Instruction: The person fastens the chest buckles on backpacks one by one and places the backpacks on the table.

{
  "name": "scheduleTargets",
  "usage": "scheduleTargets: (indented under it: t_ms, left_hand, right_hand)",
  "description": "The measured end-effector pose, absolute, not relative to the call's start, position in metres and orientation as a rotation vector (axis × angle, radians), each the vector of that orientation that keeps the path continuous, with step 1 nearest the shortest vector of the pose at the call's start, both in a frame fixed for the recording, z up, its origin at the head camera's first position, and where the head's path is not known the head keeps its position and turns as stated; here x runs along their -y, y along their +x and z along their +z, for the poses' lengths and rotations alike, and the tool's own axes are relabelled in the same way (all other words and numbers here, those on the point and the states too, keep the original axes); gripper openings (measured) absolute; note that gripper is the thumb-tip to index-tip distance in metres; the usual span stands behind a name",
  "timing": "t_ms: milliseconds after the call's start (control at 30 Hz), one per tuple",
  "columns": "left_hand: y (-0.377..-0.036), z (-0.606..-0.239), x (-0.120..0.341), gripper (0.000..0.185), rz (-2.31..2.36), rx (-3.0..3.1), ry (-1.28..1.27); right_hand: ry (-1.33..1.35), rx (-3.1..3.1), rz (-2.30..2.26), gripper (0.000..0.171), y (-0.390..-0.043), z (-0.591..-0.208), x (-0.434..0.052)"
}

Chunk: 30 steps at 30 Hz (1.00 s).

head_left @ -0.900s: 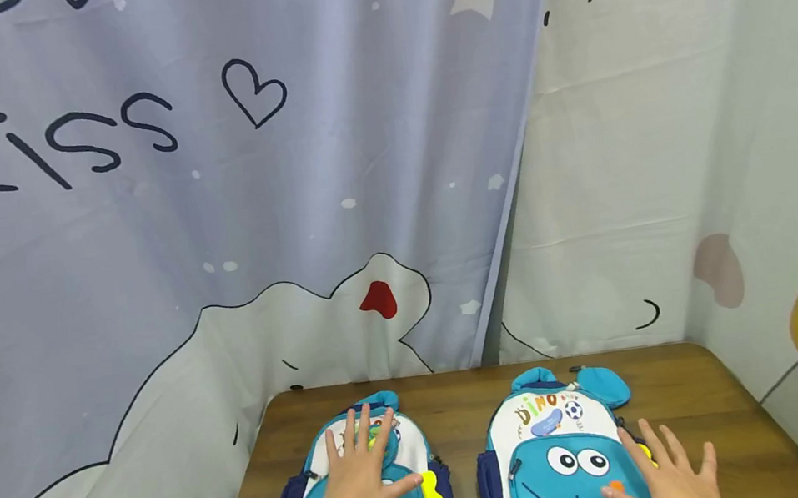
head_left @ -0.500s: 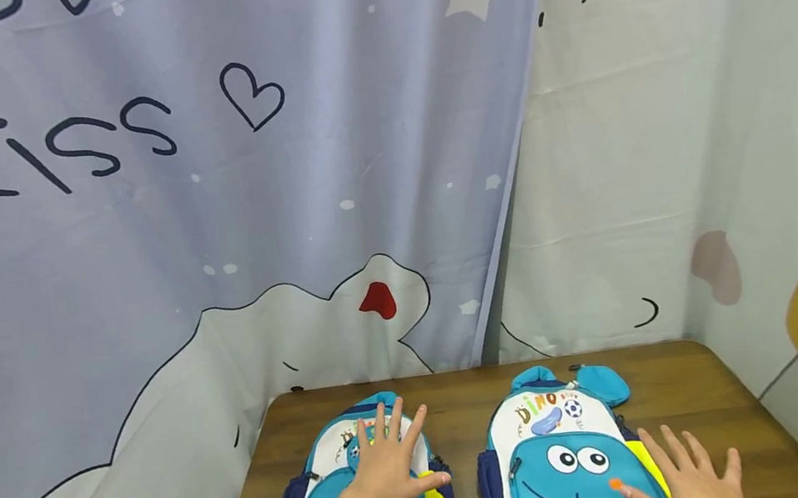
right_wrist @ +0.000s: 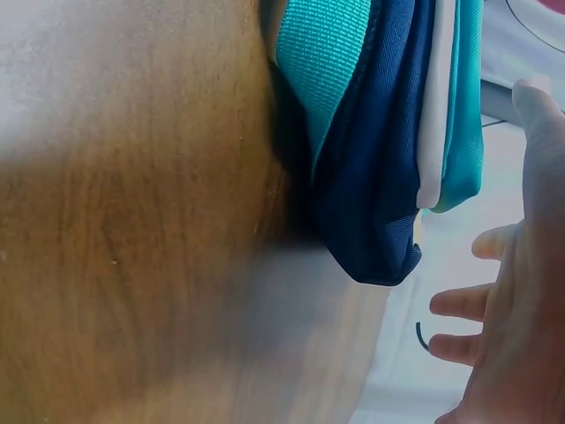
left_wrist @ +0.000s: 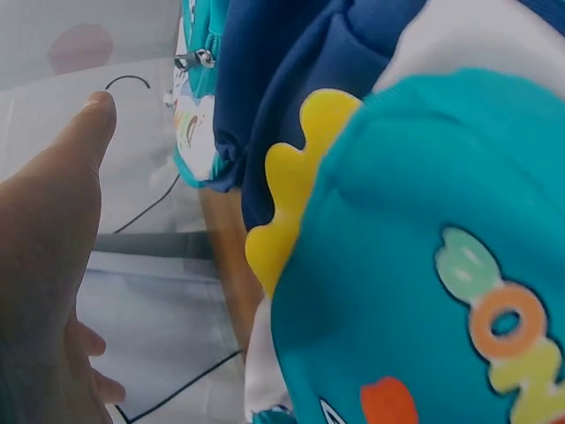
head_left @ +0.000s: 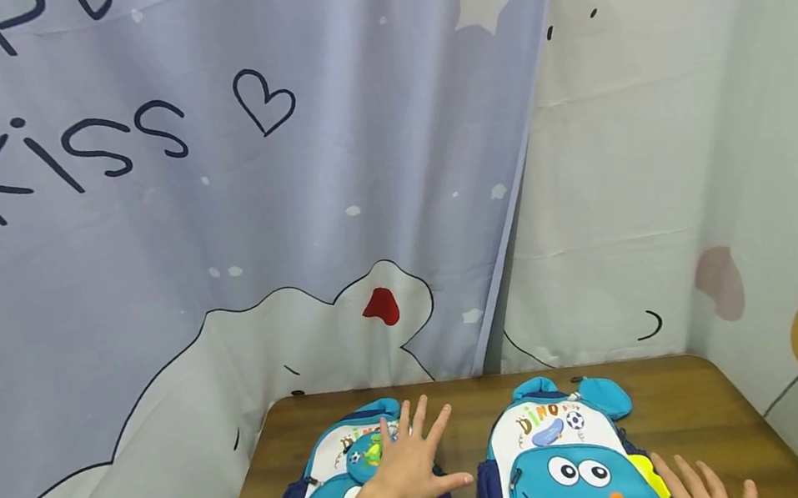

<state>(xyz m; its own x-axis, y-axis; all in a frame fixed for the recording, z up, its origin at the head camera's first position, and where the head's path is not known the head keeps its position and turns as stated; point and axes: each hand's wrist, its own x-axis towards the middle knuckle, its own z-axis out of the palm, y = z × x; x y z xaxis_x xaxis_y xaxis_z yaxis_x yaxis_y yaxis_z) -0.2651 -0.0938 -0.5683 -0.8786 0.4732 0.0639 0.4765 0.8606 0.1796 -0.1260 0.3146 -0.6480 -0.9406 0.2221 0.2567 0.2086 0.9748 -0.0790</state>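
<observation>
Two matching children's backpacks lie flat, side by side, on the wooden table [head_left: 465, 408] at the bottom centre of the head view. Left backpack [head_left: 337, 467]: teal front pocket, white top panel, navy sides, yellow spikes along one edge. Right backpack [head_left: 563, 463]: same colours, cartoon dinosaur face, "DINO" lettering above it. Your left hand [head_left: 406, 475]: fingers straight and spread, palm over the left backpack's right edge, gripping nothing. Your right hand [head_left: 703, 491]: fingers spread flat at the lower right of the frame, just beside the right backpack's yellow spikes, holding nothing; contact with the bag cannot be told.
</observation>
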Motion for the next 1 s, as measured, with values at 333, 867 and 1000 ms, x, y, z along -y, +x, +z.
scheduleTargets:
  t_ms: [333, 867, 1000]
  left_hand:
    - [-0.271, -0.564, 0.075, 0.101, -0.249, 2.953, -0.903]
    - [-0.293, -0.556, 0.043, 0.096, -0.153, 2.929, -1.041]
    - [-0.296, -0.556, 0.036, 0.096, -0.109, 2.908, -1.082]
  right_hand:
    - [-0.348, 2.933, 0.239, 0.108, -0.13, -0.644, -0.32]
    - [-0.438, 3.03, 0.381, 0.111, -0.122, -0.64, -0.329]
    - [-0.437, 3.045, 0.466, 0.106, -0.12, -0.644, -0.334]
